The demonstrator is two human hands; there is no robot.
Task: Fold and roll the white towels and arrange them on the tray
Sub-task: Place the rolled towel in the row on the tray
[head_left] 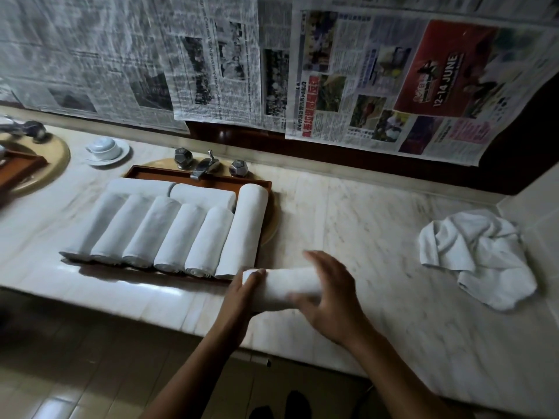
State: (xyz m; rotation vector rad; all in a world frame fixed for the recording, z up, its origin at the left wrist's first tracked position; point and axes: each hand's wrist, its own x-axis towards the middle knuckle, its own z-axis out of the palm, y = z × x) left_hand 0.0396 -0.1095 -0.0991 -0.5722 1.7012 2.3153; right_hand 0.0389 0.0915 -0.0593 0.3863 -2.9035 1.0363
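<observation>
Forearms extended, left grip (pixel 242 293) and right grip (pixel 329 300) clasp a rolled towel (pixel 290 282).

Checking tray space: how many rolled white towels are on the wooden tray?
8: six rolled white towels side by side at the brown wooden tray's front, two crosswise behind. Left hand and right hand hold a ninth roll off it.
</observation>
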